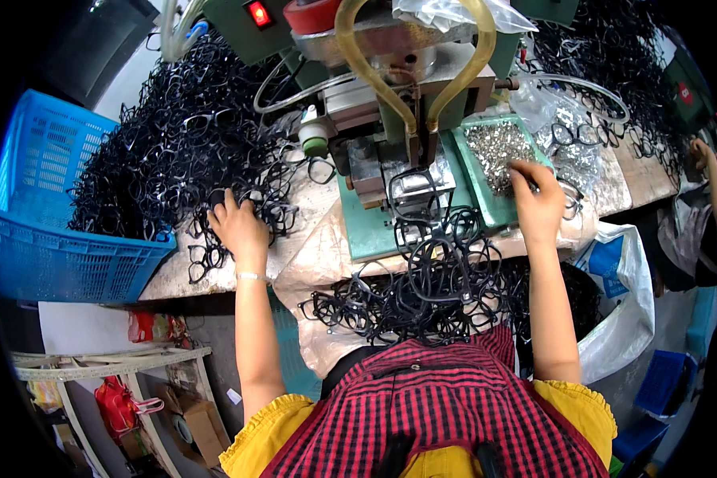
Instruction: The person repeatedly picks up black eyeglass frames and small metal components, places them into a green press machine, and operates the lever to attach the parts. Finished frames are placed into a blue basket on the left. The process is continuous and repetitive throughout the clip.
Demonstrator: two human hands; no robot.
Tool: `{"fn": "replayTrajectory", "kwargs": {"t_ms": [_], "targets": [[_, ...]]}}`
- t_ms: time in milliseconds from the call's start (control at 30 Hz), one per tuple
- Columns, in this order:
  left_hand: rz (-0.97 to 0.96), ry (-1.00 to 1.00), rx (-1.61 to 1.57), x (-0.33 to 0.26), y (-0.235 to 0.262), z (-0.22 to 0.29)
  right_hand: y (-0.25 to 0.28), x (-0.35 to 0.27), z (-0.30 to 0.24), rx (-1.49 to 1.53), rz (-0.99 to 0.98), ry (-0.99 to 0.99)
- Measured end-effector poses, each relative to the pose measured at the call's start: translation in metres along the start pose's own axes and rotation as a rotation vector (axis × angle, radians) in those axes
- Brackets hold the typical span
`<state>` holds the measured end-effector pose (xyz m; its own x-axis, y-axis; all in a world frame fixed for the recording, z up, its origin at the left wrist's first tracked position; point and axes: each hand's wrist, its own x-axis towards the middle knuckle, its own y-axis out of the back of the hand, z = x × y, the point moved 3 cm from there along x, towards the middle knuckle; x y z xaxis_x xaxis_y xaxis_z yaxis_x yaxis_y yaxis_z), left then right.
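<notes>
My left hand (240,229) rests at the near edge of a big heap of black eyeglass frames (175,159), its fingers spread over a few of them and gripping none that I can see. My right hand (540,205) is at a green tray (494,213) of small shiny metal parts (498,151), with thumb and fingertips drawn together; what lies between them is too small to make out. Between my hands stands a bench machine (410,119) with two yellowish hoses. One black frame (410,209) sits at its metal fixture, above more frames (422,295) piled near my lap.
A blue plastic crate (72,247) stands at the left, against the heap. Another frame pile (613,64) lies at the far right, near clear plastic bags (570,135). A white sack (625,311) hangs below the bench's right side. Another person's hand (701,155) shows at the right edge.
</notes>
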<state>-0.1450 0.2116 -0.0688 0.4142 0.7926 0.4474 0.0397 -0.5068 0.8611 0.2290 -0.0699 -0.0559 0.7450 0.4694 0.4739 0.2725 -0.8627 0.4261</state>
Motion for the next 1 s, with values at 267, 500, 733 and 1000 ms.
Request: {"fn": "replayTrajectory", "kwargs": {"t_ms": [267,500,733,1000], "targets": [[-0.084,0.119,-1.033,0.022,0.049,0.015,0.060,-0.027,-0.006,0.028,0.081,0.023],[0.020,0.143,-1.603,0.019,0.076,0.068,-0.032,0.022,-0.098,0.591,-0.248,0.038],[0.386,0.222,-1.495,-0.018,0.094,0.063,-0.042,0.003,-0.110,0.617,-0.192,-0.079],[0.304,-0.184,-1.606,0.043,0.240,0.099,-0.048,-0.001,-0.126,0.964,-0.312,-0.255]]}}
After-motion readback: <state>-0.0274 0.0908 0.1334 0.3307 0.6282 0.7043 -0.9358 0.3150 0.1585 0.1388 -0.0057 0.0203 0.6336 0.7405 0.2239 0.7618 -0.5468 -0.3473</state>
